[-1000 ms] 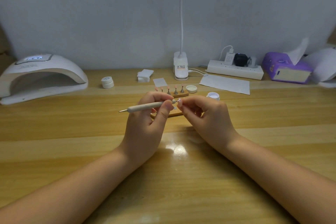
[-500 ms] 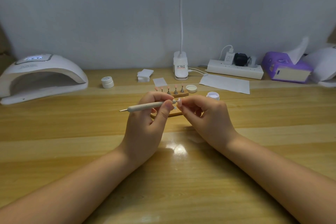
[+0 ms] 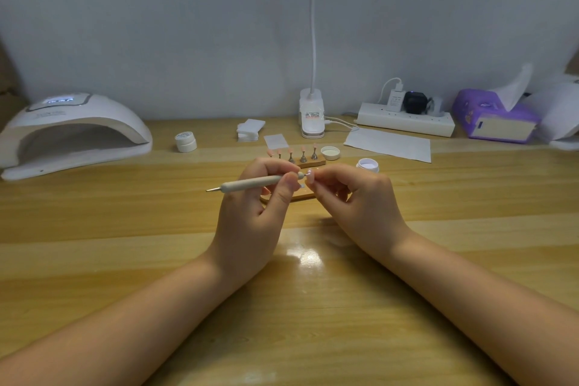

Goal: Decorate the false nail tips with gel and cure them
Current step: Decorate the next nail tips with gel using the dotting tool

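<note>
Bare wood of the worktop (image 3: pixel 94 229) stretches wide to the left and toward the near edge, while clutter lines the far edge: a curing lamp (image 3: pixel 72 131) at far left, a closed gel jar (image 3: pixel 186 141), a desk lamp base (image 3: pixel 311 117), a power strip (image 3: pixel 405 122) and a tissue box (image 3: pixel 495 119). At centre, the left hand (image 3: pixel 253 216) has its grip closed round a dotting pen (image 3: pixel 253 182), held level with its tip at a false nail tip (image 3: pixel 309 174). The right hand (image 3: pixel 366 207) pinches that nail tip by its stand. Just behind stand more nail tips on a wooden holder (image 3: pixel 308 162), beside a loose lid (image 3: pixel 330 152) and an open gel jar (image 3: pixel 368 164).
</note>
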The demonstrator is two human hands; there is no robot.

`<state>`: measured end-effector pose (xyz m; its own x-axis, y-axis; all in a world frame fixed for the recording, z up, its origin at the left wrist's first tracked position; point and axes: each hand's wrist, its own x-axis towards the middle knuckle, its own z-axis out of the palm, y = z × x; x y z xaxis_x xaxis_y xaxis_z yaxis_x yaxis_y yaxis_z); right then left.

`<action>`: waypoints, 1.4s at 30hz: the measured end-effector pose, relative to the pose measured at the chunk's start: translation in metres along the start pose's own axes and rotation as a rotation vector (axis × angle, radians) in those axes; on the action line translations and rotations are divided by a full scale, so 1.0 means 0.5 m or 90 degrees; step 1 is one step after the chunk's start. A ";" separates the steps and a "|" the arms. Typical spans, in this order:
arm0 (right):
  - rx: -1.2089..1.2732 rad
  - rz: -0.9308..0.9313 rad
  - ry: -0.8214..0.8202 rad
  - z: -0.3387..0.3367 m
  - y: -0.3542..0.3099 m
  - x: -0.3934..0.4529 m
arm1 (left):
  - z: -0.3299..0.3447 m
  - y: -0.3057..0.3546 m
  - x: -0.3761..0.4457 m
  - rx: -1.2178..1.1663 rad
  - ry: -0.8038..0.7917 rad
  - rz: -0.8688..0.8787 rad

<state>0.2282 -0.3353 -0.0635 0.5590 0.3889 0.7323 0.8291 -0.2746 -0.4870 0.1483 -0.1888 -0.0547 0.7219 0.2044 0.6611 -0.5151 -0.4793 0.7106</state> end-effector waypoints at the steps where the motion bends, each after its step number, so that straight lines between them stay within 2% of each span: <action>1: 0.000 -0.001 -0.001 0.000 0.000 0.000 | 0.000 0.000 0.000 -0.001 0.000 -0.001; 19: 0.019 0.039 0.012 0.002 0.002 0.001 | -0.002 0.001 0.000 -0.002 0.010 0.008; 42: 0.017 0.027 0.008 0.001 0.005 -0.001 | -0.001 0.003 -0.002 0.013 -0.002 -0.010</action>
<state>0.2300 -0.3354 -0.0652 0.5930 0.3659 0.7173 0.8052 -0.2661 -0.5300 0.1468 -0.1892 -0.0542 0.7310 0.2097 0.6494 -0.4944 -0.4932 0.7158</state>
